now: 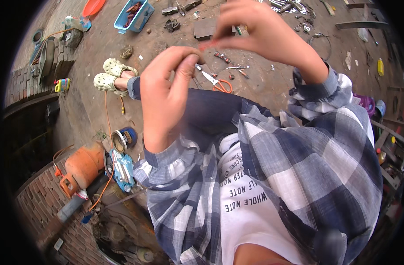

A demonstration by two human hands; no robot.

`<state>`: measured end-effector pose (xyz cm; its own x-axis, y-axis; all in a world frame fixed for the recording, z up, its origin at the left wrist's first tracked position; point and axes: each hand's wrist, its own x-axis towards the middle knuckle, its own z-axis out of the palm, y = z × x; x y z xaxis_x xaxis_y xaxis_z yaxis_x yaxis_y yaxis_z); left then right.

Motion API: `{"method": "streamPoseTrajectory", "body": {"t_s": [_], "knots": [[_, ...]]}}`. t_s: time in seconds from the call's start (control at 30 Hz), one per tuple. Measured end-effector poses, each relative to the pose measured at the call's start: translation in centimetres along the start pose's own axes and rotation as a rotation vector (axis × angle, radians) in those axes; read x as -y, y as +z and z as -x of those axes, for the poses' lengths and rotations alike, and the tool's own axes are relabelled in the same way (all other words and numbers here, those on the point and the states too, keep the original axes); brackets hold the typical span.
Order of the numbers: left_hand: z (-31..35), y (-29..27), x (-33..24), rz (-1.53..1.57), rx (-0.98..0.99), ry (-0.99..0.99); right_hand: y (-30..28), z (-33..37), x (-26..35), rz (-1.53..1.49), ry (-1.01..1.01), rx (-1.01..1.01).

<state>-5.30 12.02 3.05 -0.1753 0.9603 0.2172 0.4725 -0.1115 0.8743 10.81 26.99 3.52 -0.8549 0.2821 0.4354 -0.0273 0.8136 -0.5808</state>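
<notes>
Pinching a blurred red strip point(208, 45) in my right grip point(260, 32), I have it above the orange-handled scissors point(217, 82) — my left grip point(165, 86) curls at its other end, though whether it clasps it I cannot tell. A blue plastic tub point(141, 21) sits up-left of the scissors; my pale green clogs point(105, 82) are left of them.

At upper centre, the right hand point(259, 31) is blurred and clipped by the top edge; a red piece point(208, 45) between the hands is blurred, partly hidden by fingers.
</notes>
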Motion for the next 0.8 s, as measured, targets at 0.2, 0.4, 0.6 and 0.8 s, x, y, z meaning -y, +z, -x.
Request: {"method": "streamPoseTrajectory", "body": {"t_s": [0.2, 0.4, 0.6, 0.8], "knots": [[-0.3, 0.2, 0.4, -0.031, 0.122, 0.076, 0.8, -0.9, 0.2, -0.741, 0.308, -0.117], [-0.1, -0.2, -0.3, -0.033, -0.011, -0.081, -0.3, -0.2, 0.6, -0.085, -0.189, 0.14], [0.2, -0.1, -0.7, -0.033, -0.004, -0.005, -0.7, -1.1, -0.1, 0.239, -0.135, -0.108], [-0.2, -0.3, -0.9, 0.077, -0.052, -0.065, 0.3, -1.0, 0.2, -0.588, -0.072, -0.013]]}}
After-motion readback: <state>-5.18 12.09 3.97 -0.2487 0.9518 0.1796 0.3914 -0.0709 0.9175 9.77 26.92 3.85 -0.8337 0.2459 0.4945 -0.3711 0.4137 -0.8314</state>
